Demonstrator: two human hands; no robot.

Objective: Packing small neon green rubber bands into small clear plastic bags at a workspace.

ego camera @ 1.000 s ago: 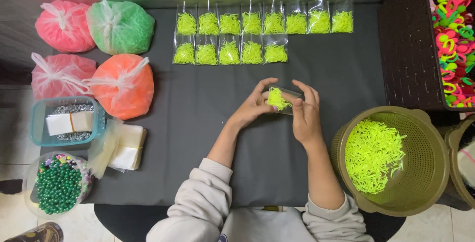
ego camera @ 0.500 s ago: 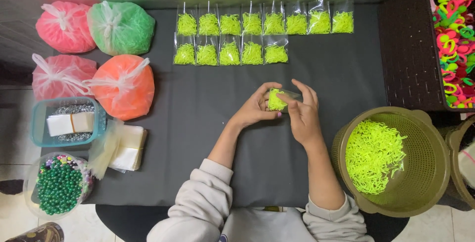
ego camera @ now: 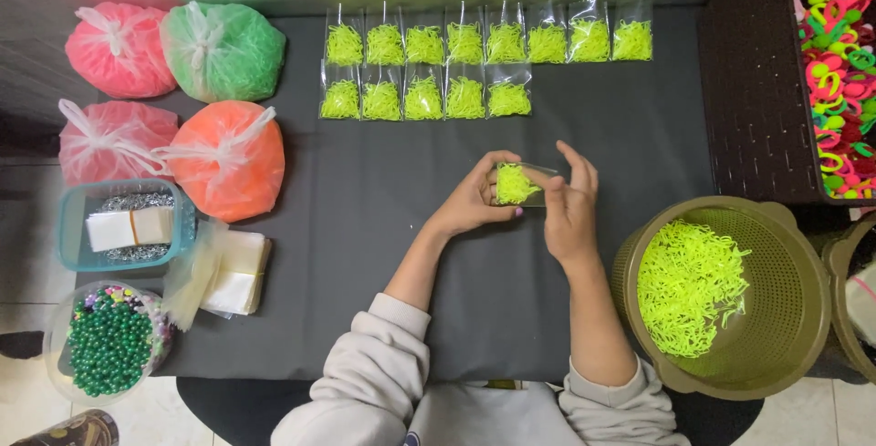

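Note:
Both hands hold one small clear bag of neon yellow bands (ego camera: 516,183) above the dark table (ego camera: 383,254). My left hand (ego camera: 474,200) grips the bag's left side, where the bands sit. My right hand (ego camera: 570,209) pinches the bag's open right end with thumb and fingers. Two rows of several filled small bags (ego camera: 456,67) lie at the far side of the table. An olive round basket (ego camera: 730,295) with loose yellow bands stands to the right of my right forearm.
Pink, green and orange tied plastic bags (ego camera: 224,159) lie at the left. A blue tray (ego camera: 123,224), a stack of empty clear bags (ego camera: 228,268) and a tub of green beads (ego camera: 109,341) are nearby. A dark crate (ego camera: 757,90) with colourful hair ties stands at the right.
The hands have shifted very slightly on the small bag; my right fingers have worked along its open end. Everything else stays put.

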